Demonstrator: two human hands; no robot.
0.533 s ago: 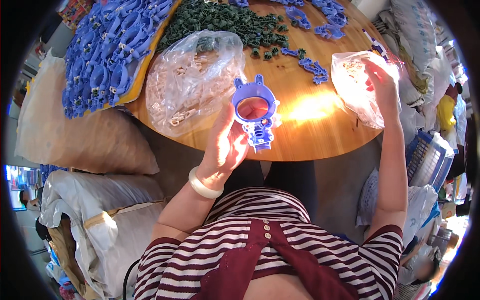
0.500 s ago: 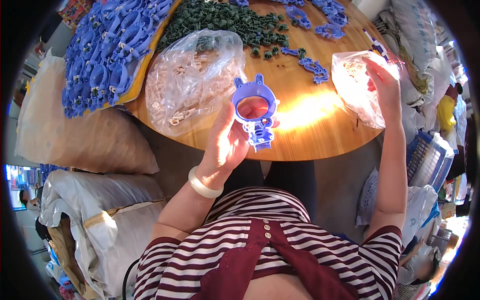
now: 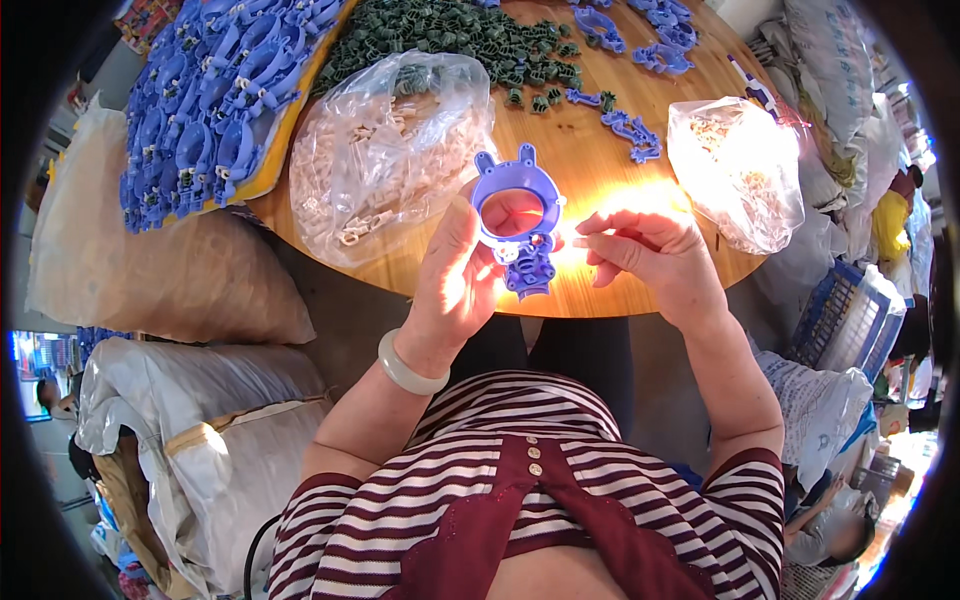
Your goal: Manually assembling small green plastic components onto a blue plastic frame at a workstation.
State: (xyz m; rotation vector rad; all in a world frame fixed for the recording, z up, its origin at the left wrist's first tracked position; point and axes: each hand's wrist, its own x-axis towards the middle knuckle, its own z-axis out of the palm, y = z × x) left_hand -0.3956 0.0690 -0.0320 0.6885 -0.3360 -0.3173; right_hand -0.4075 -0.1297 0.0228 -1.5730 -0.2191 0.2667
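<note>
My left hand (image 3: pixel 450 265) grips a blue plastic figure-shaped housing (image 3: pixel 529 268) with two ear-like prongs and a large round opening, held upright above the table's near edge. Fingers of that hand show through the opening. A small pale piece sits on the housing's lower body. Just to its right, my right hand (image 3: pixel 660 258) is pinched, thumb against fingertips, close to the housing's side. Whatever lies in the pinch is too small and too brightly lit to name. Beyond this hand rests an open clear bag (image 3: pixel 745 190) of small pale parts.
A larger clear bag of pale plastic pieces (image 3: pixel 375 170) lies left on the round wooden table (image 3: pixel 600 150). Behind it is a heap of dark green parts (image 3: pixel 450 50). Blue housings (image 3: pixel 220 100) cover a yellow-edged board at far left. Loose blue parts (image 3: pixel 632 135) and a pen (image 3: pixel 752 88) lie right.
My right hand has left the small bag at the right and moved left to beside the blue housing. The left hand still holds the housing, shifted only slightly.
</note>
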